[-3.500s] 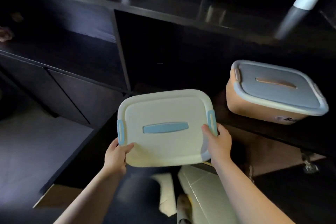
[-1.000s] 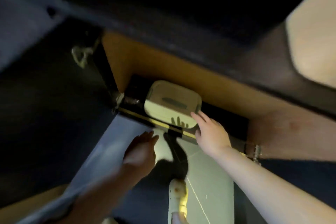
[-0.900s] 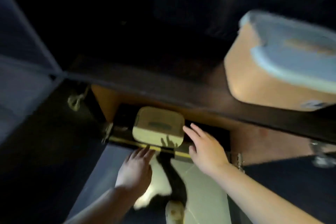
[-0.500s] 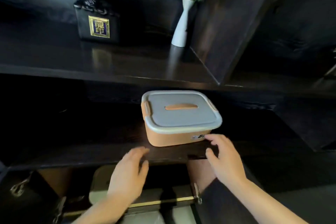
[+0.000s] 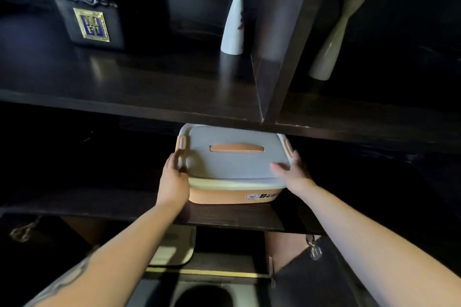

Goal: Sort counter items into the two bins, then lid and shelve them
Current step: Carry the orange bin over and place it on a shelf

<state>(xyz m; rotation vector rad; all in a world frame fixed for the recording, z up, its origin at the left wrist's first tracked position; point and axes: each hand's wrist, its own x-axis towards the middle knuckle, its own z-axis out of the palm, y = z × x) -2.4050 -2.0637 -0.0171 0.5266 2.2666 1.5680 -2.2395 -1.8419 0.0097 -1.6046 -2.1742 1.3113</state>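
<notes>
An orange bin [image 5: 224, 194] with a grey lid [image 5: 237, 164] and an orange handle stands on the dark middle shelf [image 5: 237, 220]. My left hand [image 5: 173, 179] clasps its left side by the clip, thumb on the lid edge. On the right front corner, my right hand [image 5: 293, 174] grips with the thumb lying on the lid. In the compartment below, a cream bin [image 5: 174, 249] with its lid on shows partly behind my left forearm.
The upper shelf carries a dark ornament with a gold plaque [image 5: 92, 25] and a white vase [image 5: 233, 25]. A slanted divider [image 5: 287, 45] separates them from a second pale vase [image 5: 331, 40]. The upper shelf's edge hangs just over the bin's back.
Half a second ago both hands hovered open at the shelf's front edge; now they are on the orange bin's sides. Before that they left the cream bin in the lower compartment.
</notes>
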